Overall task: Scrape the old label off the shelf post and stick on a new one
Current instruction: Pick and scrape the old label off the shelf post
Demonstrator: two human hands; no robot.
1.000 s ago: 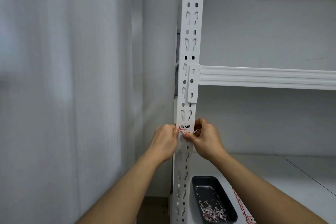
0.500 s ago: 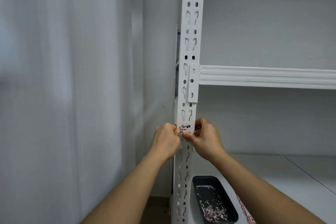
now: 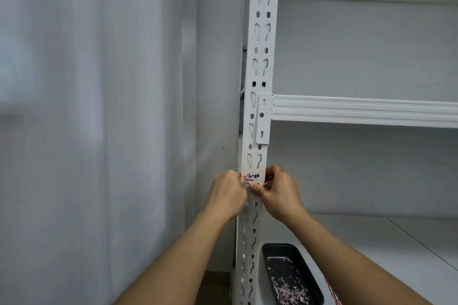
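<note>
Below, a dark tray [image 3: 292, 272] of scraps sits on the shelf [image 3: 371, 242]; both hands' fingers [image 3: 244, 178] pinch the label [image 3: 252, 177] against the post [image 3: 260, 57].

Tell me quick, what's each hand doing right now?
Left hand: fingers curled, pinching the label on the post.
Right hand: pinching the label's lower edge.

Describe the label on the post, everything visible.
The label is a small white sticker on the front face of the white slotted post, below the beam bracket. It carries black characters, too small to read, and a red line along its lower left. Its edges look ragged. The left hand and right hand close in from either side, fingertips at its edges.
</note>
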